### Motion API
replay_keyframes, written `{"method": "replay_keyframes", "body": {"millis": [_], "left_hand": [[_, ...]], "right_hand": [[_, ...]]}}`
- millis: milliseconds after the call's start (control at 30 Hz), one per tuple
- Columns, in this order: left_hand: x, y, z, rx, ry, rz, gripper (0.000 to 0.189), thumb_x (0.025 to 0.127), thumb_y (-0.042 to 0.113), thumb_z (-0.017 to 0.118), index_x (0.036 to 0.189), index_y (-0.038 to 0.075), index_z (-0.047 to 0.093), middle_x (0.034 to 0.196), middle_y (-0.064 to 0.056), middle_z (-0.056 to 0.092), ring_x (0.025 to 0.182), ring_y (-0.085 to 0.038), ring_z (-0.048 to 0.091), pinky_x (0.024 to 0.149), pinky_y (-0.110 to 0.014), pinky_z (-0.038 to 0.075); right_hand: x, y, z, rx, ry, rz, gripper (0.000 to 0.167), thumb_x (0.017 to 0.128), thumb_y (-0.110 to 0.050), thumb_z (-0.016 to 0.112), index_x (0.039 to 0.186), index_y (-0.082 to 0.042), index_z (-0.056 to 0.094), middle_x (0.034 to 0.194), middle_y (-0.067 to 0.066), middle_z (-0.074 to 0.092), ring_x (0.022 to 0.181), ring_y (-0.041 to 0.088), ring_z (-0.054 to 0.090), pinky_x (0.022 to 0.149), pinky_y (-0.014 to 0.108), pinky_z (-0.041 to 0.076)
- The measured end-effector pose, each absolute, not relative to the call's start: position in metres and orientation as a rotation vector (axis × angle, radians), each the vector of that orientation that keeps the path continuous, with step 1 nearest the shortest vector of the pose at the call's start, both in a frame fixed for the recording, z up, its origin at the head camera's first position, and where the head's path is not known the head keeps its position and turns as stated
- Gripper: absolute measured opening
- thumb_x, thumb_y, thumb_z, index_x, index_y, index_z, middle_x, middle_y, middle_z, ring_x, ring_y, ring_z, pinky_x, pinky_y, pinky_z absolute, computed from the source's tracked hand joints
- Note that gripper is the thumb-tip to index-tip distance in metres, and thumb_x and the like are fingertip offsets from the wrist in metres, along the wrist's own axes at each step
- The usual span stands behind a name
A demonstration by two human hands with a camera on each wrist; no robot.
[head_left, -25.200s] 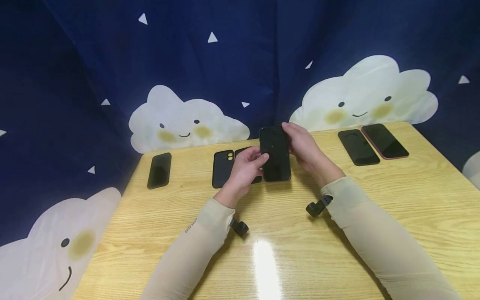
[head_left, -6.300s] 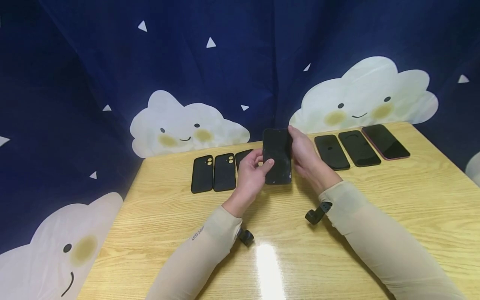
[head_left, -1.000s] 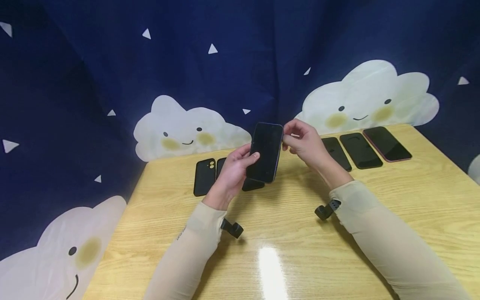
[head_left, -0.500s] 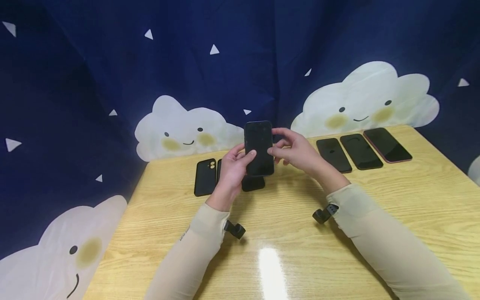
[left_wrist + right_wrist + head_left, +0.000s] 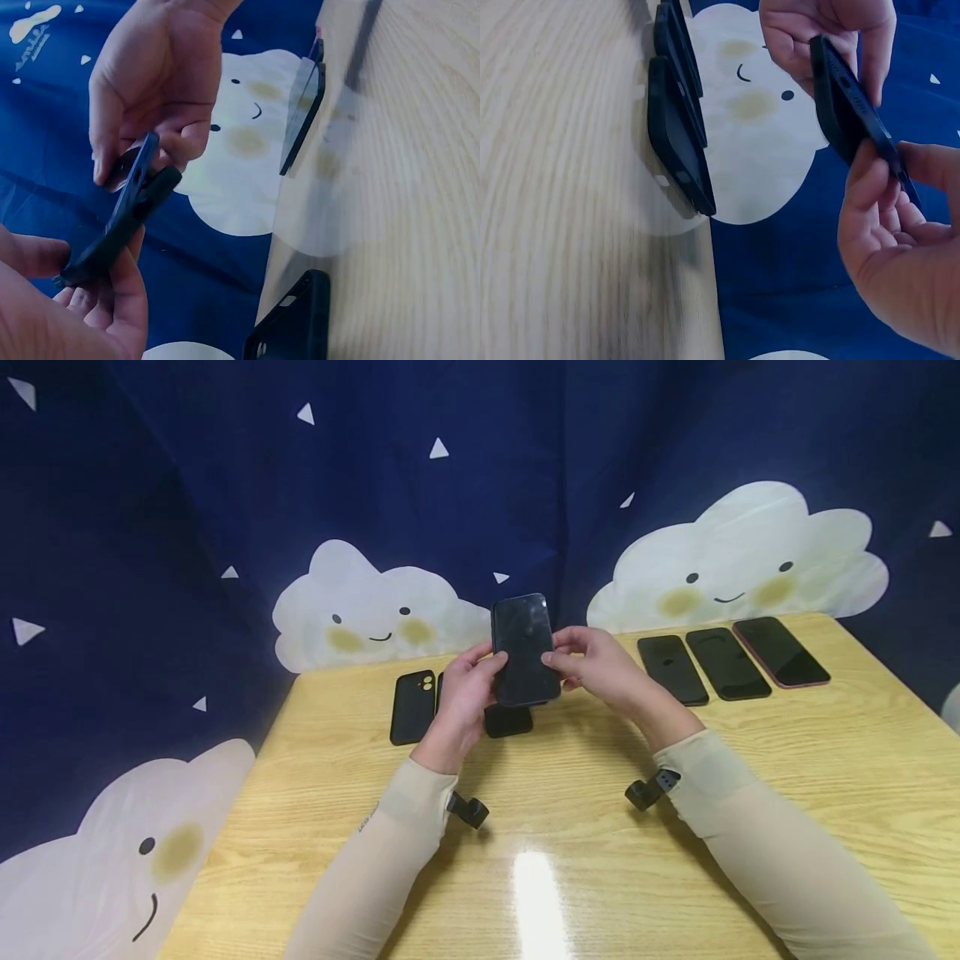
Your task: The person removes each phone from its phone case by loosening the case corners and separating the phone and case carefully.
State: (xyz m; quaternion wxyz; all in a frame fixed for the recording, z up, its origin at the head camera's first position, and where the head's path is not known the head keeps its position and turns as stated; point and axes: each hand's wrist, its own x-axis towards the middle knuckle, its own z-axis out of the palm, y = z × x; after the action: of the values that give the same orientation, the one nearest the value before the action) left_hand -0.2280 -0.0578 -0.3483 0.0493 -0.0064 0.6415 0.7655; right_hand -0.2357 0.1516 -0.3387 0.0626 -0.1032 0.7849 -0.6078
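Both hands hold up a black smartphone (image 5: 524, 652) above the table, its dark screen facing up. The phone sits partly out of a black phone case (image 5: 826, 105); a wedge-shaped gap between them shows in both wrist views. My left hand (image 5: 462, 693) grips the left side of case and phone together, thumb over the screen's left edge. With thumb on the screen and fingers behind, my right hand (image 5: 600, 668) pinches the phone's right edge. In the left wrist view the phone's bluish side (image 5: 124, 199) tilts away from the case on the right hand's side.
Black cases lie face up at the table's back left: one case (image 5: 412, 708) in full view, another half behind the left hand, a third case (image 5: 508, 720) under the held phone. At back right lie a phone (image 5: 672, 670), another phone (image 5: 727, 662) and a pink-edged phone (image 5: 780, 652).
Since 25 s ago, the lone phone at far left has gone, and more cases left and one more phone right lie out. In the last second my right hand came onto the phone's right edge.
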Motion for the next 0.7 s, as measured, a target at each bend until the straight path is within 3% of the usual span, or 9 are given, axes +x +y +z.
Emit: {"method": "replay_keyframes", "body": {"millis": [100,267,700], "left_hand": [[-0.228,-0.060,-0.344,-0.017,1.958,2.331,0.030,0.102,0.019,0.065,0.130,0.012,0.070,0.099,-0.005,0.074,0.077,-0.015,0.073,0.064,-0.027,0.057],[-0.228,-0.063,-0.341,-0.052,1.954,2.327,0.032,0.102,0.020,0.065,0.133,0.013,0.069,0.109,-0.008,0.075,0.082,-0.016,0.074,0.065,-0.027,0.057],[-0.231,-0.072,-0.340,-0.106,1.949,2.322,0.032,0.104,0.025,0.064,0.134,0.015,0.067,0.120,-0.008,0.069,0.089,-0.019,0.071,0.068,-0.028,0.054]], "right_hand": [[-0.236,0.156,-0.336,-0.293,2.305,-1.891,0.032,0.102,-0.018,0.066,0.126,0.002,0.057,0.107,0.014,0.063,0.078,0.020,0.068,0.070,0.033,0.059],[-0.236,0.167,-0.333,-0.289,2.276,-1.929,0.031,0.104,-0.018,0.064,0.127,0.001,0.055,0.100,0.006,0.065,0.071,0.015,0.062,0.065,0.029,0.057],[-0.238,0.215,-0.328,-0.120,2.365,-1.884,0.028,0.106,-0.022,0.060,0.123,-0.003,0.050,0.089,-0.008,0.059,0.069,0.010,0.052,0.062,0.027,0.052]]}}
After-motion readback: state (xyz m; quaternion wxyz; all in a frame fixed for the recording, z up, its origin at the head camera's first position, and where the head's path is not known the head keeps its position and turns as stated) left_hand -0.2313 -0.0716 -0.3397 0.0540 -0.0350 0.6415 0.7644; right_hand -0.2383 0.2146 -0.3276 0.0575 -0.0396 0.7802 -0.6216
